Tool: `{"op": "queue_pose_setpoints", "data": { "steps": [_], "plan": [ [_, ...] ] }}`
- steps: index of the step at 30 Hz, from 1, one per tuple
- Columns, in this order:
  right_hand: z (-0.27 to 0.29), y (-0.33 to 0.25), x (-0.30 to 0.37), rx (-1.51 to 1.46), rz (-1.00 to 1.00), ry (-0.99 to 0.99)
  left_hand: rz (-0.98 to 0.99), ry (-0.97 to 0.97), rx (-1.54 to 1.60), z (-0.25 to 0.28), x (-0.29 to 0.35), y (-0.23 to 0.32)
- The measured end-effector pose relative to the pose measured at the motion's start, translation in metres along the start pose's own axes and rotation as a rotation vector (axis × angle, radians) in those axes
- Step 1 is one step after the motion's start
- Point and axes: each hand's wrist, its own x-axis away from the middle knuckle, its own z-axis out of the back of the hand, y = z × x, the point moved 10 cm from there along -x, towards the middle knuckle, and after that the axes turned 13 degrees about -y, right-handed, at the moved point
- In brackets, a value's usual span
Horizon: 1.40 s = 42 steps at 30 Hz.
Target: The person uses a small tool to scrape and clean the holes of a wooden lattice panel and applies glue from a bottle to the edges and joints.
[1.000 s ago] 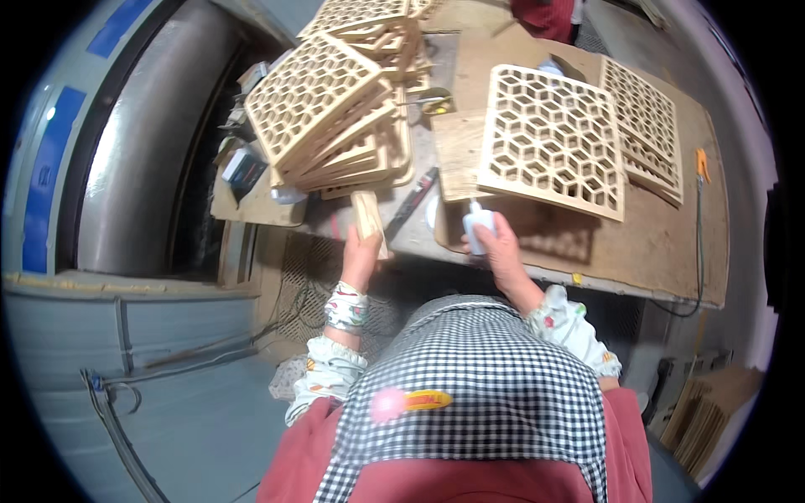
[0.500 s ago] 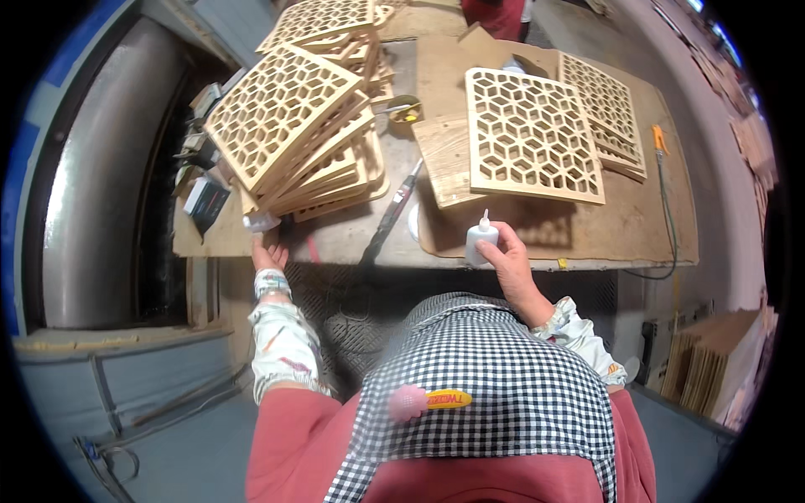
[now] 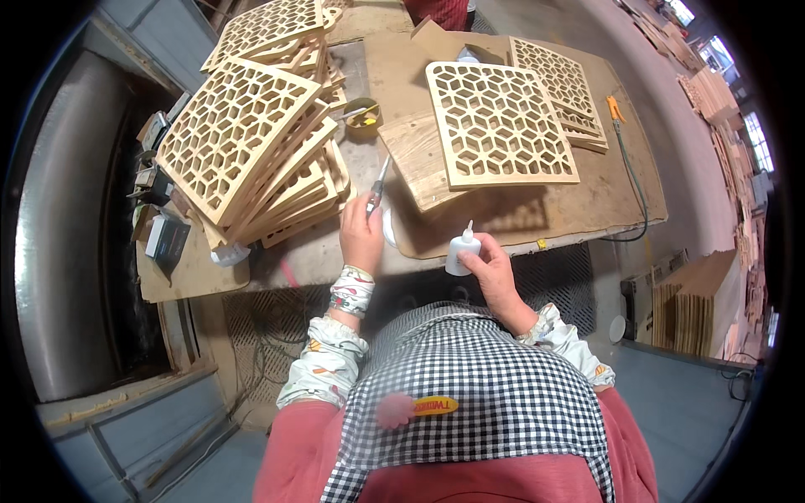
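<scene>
My left hand [image 3: 362, 235] lies over the handle of a slim tool [image 3: 376, 191] with a thin pointed metal tip, its fingers curled round the handle. The tip points away from me; the rest of the handle is hidden under the hand. My right hand [image 3: 496, 281] grips a small white squeeze bottle [image 3: 458, 256] with a narrow nozzle, upright at the table's near edge. Beyond it, a wooden lattice panel [image 3: 505, 126] with a cut-out geometric pattern rests partly over a plain wooden board [image 3: 419, 159].
Stacked lattice panels [image 3: 239, 134] fill the table's left. More panels [image 3: 558, 88] lie at the back right. A round container [image 3: 363, 121] with a yellow item stands between. An orange-tipped air hose [image 3: 616, 113] runs along the right edge. A person in red [image 3: 438, 12] stands beyond the table.
My left hand has moved right from the near left corner, by the panel stack, to the slim tool and closed on it. The right hand still holds the bottle. The view has shifted.
</scene>
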Motion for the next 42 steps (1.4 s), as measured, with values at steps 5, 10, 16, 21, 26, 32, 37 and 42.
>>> {"op": "queue_pose_setpoints", "data": {
  "steps": [5, 10, 16, 21, 26, 32, 37, 42],
  "plan": [
    [0.016, 0.010, 0.013, -0.025, 0.021, 0.094, -0.127, -0.102, 0.037, 0.000, -0.024, 0.055],
    [0.028, 0.010, 0.022, 0.000, 0.008, 0.167, -0.292, -0.289, -0.239, -0.019, -0.010, 0.105],
    [0.027, 0.003, 0.022, -0.010, 0.015, 0.166, -0.255, -0.501, 0.236, -0.029, 0.028, 0.102],
    [-0.010, -0.021, 0.010, 0.090, 0.098, -0.027, 0.002, -0.720, 0.637, -0.050, 0.048, 0.121],
    [-0.031, -0.073, -0.001, 0.628, 0.248, -0.157, 0.228, -0.668, 1.201, -0.065, 0.068, 0.117],
    [0.127, -0.172, -0.037, 1.438, 0.554, 0.549, 0.305, -0.450, 1.092, -0.020, 0.087, 0.061],
    [0.272, -0.202, -0.138, 1.076, 0.081, 0.557, 0.382, -0.214, 1.058, 0.007, 0.113, 0.047],
    [0.347, -0.178, -0.247, 0.767, -0.098, 0.367, 0.416, -0.093, 1.185, -0.012, 0.122, 0.062]
  ]
}}
